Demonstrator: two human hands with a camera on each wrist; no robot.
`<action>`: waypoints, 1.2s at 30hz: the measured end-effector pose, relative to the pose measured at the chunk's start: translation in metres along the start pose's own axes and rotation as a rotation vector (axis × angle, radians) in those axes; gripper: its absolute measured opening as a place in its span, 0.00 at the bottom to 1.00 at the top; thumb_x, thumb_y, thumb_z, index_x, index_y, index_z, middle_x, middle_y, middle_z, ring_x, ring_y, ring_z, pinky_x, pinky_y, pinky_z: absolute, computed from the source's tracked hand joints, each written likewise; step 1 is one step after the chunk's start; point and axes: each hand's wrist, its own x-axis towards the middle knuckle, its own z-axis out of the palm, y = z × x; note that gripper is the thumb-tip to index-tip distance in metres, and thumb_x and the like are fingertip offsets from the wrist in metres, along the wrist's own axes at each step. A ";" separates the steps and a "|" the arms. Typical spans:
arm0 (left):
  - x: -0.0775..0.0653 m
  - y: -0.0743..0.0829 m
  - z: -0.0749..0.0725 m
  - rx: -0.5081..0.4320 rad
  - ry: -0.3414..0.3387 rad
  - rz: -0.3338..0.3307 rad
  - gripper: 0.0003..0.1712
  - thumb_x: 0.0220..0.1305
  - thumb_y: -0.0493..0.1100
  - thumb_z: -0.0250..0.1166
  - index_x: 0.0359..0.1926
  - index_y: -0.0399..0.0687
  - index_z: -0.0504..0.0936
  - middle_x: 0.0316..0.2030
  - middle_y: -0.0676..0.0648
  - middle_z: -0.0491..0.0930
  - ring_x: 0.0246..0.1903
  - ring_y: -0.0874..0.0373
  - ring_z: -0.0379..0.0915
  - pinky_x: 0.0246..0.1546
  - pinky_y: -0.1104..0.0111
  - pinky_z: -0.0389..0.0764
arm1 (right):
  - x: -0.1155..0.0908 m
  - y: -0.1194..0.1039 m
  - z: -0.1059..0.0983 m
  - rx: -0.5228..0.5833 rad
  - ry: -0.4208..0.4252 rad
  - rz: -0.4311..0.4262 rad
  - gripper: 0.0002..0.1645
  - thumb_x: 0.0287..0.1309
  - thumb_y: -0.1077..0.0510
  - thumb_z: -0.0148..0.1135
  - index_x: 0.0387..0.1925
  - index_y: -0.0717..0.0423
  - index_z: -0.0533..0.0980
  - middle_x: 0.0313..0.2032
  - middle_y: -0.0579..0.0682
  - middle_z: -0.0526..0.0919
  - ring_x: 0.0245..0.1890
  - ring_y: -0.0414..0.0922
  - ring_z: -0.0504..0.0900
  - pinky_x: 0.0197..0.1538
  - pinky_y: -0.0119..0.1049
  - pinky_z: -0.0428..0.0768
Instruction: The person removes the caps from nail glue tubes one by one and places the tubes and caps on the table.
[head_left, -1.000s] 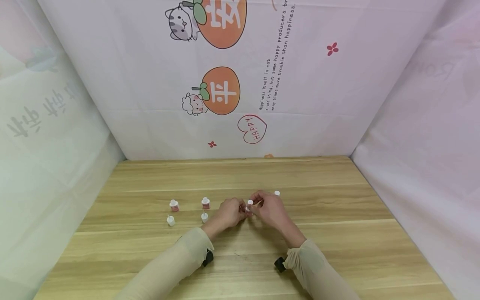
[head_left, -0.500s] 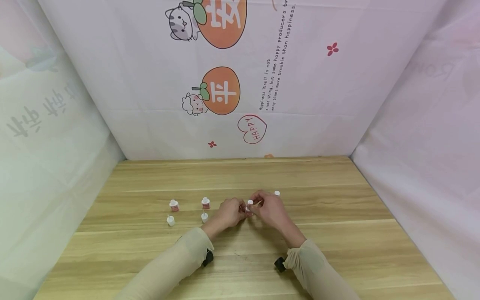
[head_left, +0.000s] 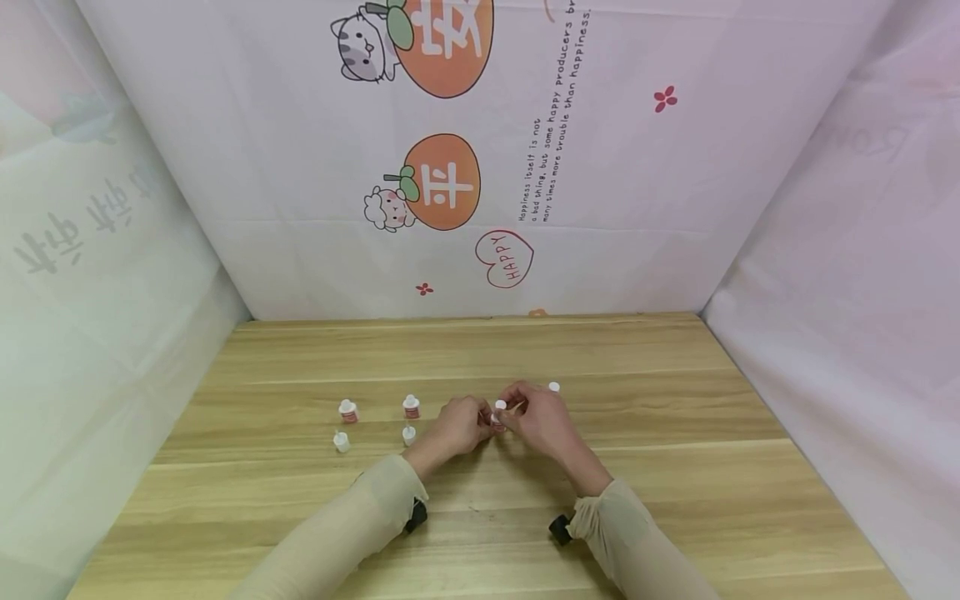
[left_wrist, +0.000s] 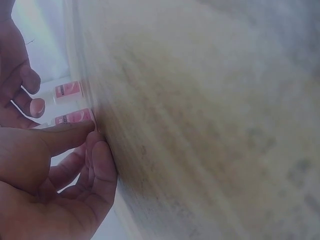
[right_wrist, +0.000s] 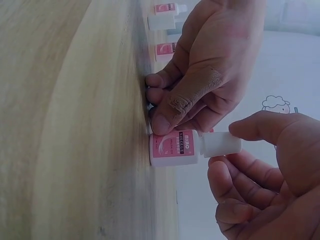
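A small white glue bottle [right_wrist: 175, 148] with a pink label stands on the wooden table between my hands. My left hand [head_left: 461, 423] pinches it low down, thumb [right_wrist: 162, 122] on the label side near the base. With thumb and fingers my right hand [head_left: 542, 419] holds its white cap [right_wrist: 222, 144], which sits at the bottle's neck. In the left wrist view the held bottle is partly covered by my left thumb. A second pink-labelled bottle [left_wrist: 69, 90] stands beyond it; in the head view its white top [head_left: 554, 387] shows behind my right hand.
To the left stand two more glue bottles, one far left [head_left: 348, 411] and one nearer [head_left: 411, 407]. In front of each is a loose white cap, the left cap [head_left: 342, 442] and the right cap [head_left: 408, 434]. Printed white cloth walls [head_left: 600, 275] enclose the table's back and sides.
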 end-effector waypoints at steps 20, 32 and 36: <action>0.001 0.000 0.000 -0.001 -0.010 -0.016 0.04 0.63 0.43 0.70 0.33 0.47 0.84 0.33 0.50 0.85 0.29 0.60 0.72 0.33 0.68 0.75 | 0.002 0.001 0.002 0.015 -0.001 0.008 0.08 0.55 0.53 0.73 0.33 0.48 0.80 0.32 0.44 0.86 0.28 0.37 0.79 0.33 0.32 0.77; 0.001 -0.001 0.000 0.011 -0.013 -0.011 0.06 0.64 0.44 0.69 0.34 0.47 0.84 0.32 0.50 0.85 0.29 0.60 0.72 0.34 0.67 0.75 | 0.002 0.002 0.002 0.019 -0.002 0.007 0.07 0.56 0.54 0.72 0.34 0.48 0.80 0.33 0.45 0.87 0.29 0.38 0.80 0.34 0.33 0.77; 0.001 -0.002 0.000 0.009 -0.015 -0.009 0.06 0.64 0.44 0.69 0.34 0.47 0.84 0.33 0.49 0.85 0.29 0.60 0.72 0.33 0.67 0.74 | 0.002 0.002 0.002 0.010 0.003 0.020 0.08 0.56 0.53 0.72 0.33 0.47 0.80 0.32 0.44 0.86 0.28 0.37 0.78 0.33 0.33 0.76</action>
